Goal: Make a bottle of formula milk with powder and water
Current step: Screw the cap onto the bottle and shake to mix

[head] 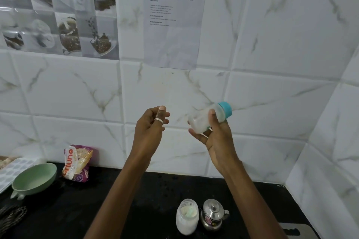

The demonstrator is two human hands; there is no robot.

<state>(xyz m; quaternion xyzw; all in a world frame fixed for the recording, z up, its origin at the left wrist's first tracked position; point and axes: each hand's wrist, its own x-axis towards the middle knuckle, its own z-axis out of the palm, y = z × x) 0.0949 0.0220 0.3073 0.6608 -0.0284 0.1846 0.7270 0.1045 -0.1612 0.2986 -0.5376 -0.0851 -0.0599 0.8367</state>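
My right hand (pixel 214 137) holds a clear baby bottle (pixel 202 119) with a teal collar (pixel 226 111), raised in front of the tiled wall and tilted with the collar up to the right. Milky liquid clouds the inside. My left hand (pixel 150 124) is raised beside it, apart from the bottle, with fingers curled around a small clear teat (pixel 161 113) with a white ring. On the black counter (pixel 136 200) below stand an open jar of white powder (pixel 187 216) and a small steel kettle (pixel 212 214) with its lid on.
A green bowl (pixel 35 178) and a white dimpled tray (pixel 11 169) sit at the left. A purple-and-orange snack packet (pixel 77 163) leans on the wall. Dark wire utensils (pixel 11 217) lie at the lower left. The wall corner closes the right side.
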